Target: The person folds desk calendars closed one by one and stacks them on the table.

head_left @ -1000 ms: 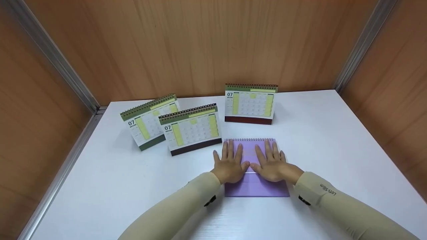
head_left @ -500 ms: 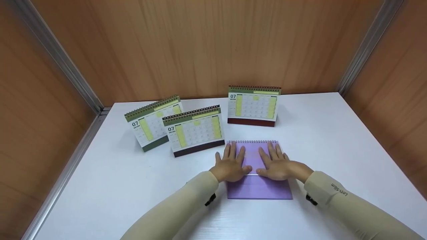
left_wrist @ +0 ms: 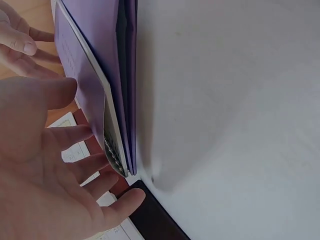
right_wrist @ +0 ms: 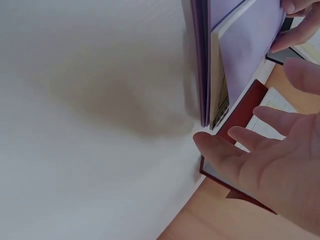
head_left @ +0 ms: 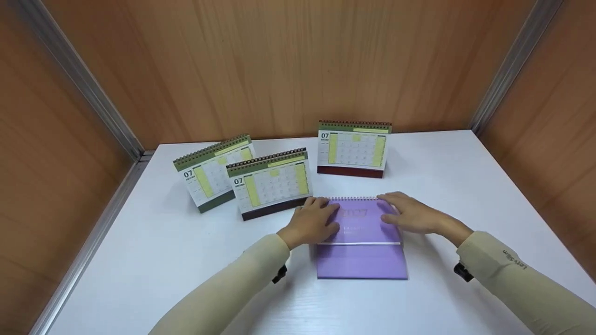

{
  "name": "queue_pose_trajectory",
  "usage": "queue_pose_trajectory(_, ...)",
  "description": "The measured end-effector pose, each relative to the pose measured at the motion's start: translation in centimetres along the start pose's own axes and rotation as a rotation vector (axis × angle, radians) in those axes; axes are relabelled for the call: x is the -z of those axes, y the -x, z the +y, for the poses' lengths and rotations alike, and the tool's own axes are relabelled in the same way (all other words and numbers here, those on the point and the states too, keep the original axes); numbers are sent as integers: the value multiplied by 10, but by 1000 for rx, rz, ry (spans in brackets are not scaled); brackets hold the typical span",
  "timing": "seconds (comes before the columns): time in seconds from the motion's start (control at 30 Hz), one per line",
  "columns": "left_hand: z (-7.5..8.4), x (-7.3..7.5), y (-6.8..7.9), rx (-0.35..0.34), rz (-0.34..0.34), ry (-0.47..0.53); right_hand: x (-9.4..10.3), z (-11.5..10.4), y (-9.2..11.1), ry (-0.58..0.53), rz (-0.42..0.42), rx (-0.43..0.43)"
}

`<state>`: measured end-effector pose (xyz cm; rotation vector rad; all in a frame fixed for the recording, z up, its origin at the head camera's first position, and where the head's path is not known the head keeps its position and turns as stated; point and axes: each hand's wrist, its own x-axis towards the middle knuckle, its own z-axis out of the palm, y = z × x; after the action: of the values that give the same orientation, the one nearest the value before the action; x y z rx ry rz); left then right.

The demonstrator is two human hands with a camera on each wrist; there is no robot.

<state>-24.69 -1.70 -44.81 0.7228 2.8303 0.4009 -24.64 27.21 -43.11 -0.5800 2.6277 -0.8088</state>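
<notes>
A purple spiral-bound desk calendar (head_left: pixel 361 263) lies folded flat on the table, "2027" on its cover and its coil on the far side. My left hand (head_left: pixel 311 221) rests at the far left corner, fingers spread and slightly bent; in the left wrist view its fingertips touch the cover's edge. Over the far right corner is my right hand (head_left: pixel 416 215), fingers loosely extended beside the coil. The right wrist view has this hand (right_wrist: pixel 272 150) just off the calendar's edge (right_wrist: pixel 250 45), gripping nothing. The cover lifts slightly from the pages at the corners.
Three desk calendars stand upright behind: a green-based one (head_left: pixel 212 172) at the left, a dark-based one (head_left: pixel 274 184) overlapping it, close to my left hand, and a red-based one (head_left: pixel 354 149) at the back. Wooden panels (head_left: pixel 279 65) enclose the white table (head_left: pixel 186 270).
Both hands lay flat on the purple cover before. They have slid apart to its far left and right corners, uncovering the lettering. The calendar itself stays in place.
</notes>
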Motion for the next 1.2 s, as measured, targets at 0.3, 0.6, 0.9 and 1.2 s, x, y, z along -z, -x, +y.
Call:
queue_pose_trajectory(0.3, -14, 13, 10, 15, 106, 229, 10, 18, 14, -321, 13, -181)
queue_pose_trajectory(0.6, -35, 15, 17, 148, 81, 609, 12, 32, 27, -739, -66, -340)
queue_pose_trajectory(0.9, -36, 11, 22, 322, -36, 1020, 13, 36, 32, -1019, -134, -372)
queue_pose_trajectory(1.2, -39, 7, 24, 363, -64, 1135, 9, 35, 30, -1122, -121, -409)
